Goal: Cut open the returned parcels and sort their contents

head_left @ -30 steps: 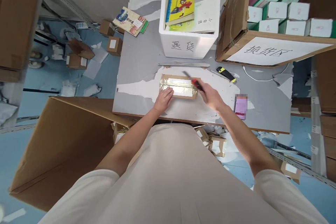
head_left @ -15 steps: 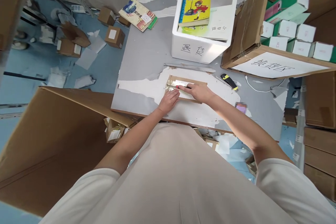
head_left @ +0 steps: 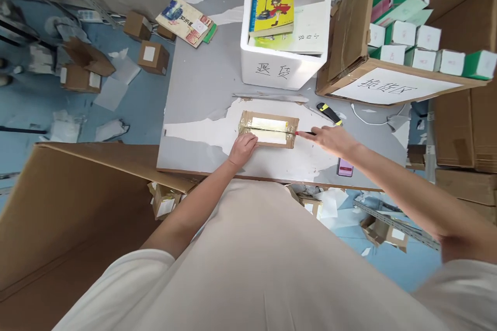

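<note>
Across the pale blue floor [head_left: 23, 103] lie small brown cartons [head_left: 153, 64] and scraps of white paper [head_left: 112, 94], while a tall, open brown cardboard box [head_left: 77, 207] stands left of a grey-topped table [head_left: 202, 83] whose surface shows ragged white patches [head_left: 186, 130]. Toward its far right sits a wide brown cardboard box [head_left: 345, 36] packed with green-and-white boxes [head_left: 402, 2]; just beside that, a white foam bin [head_left: 272, 59] holds books, a yellow-covered paperback [head_left: 274, 10] uppermost. Near the table's front edge, on the white patch, rests a flat, rectangular brown cardboard package [head_left: 268, 130] bound in shiny clear tape. The left hand [head_left: 243, 150] lies flat on its near left corner, fingers together; the right hand [head_left: 334, 139] is wrapped around a slim red-and-black-handled knife [head_left: 306, 134] at the package's right end, though whether the blade touches it I cannot tell. Right of the package are a purple-screened phone [head_left: 345, 167] and a black-and-yellow cutter [head_left: 330, 113]. Smallest of all, a dark slit [head_left: 267, 130] runs between two white label strips [head_left: 269, 123]: the tape looks cut nearly end to end, but the flaps lie closed and the contents are hidden.
</note>
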`<action>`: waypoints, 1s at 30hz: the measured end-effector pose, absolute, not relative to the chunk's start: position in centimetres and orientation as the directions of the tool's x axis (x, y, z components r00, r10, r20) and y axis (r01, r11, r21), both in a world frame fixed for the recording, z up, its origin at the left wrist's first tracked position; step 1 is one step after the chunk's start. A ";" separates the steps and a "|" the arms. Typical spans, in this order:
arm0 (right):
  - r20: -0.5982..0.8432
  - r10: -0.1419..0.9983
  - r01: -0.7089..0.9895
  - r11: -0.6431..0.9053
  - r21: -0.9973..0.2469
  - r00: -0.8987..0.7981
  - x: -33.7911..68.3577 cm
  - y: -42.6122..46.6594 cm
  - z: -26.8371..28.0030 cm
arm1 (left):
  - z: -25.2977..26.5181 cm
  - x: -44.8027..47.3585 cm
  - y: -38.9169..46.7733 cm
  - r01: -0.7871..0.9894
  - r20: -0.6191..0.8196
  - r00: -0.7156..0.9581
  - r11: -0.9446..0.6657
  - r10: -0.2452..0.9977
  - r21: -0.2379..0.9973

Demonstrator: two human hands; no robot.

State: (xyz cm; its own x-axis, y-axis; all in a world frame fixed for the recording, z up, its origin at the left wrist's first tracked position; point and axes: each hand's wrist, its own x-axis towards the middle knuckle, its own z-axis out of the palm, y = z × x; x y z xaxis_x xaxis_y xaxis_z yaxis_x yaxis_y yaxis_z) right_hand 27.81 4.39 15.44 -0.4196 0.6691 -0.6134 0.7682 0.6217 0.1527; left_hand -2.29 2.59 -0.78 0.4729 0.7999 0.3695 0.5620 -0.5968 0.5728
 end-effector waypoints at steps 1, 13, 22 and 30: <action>-0.612 0.679 0.776 0.610 0.162 -0.406 29.1 3.7 15.8 | -0.7 -2.2 2.6 0.563 0.358 0.469 -0.585 0.808 0.583; -0.350 0.930 0.698 -0.326 -0.638 0.115 32.3 -5.2 10.2 | 4.1 -2.6 4.8 0.701 0.158 0.563 -0.570 0.811 0.428; -0.422 0.878 0.263 -0.472 -0.842 0.224 28.0 -5.2 6.0 | 4.5 -1.9 8.4 0.750 -0.044 0.609 -0.557 0.792 0.356; -0.415 0.898 0.272 -0.440 -0.856 0.148 29.0 -5.6 6.2 | 3.2 -2.3 8.9 0.693 0.058 0.629 -0.593 0.775 0.409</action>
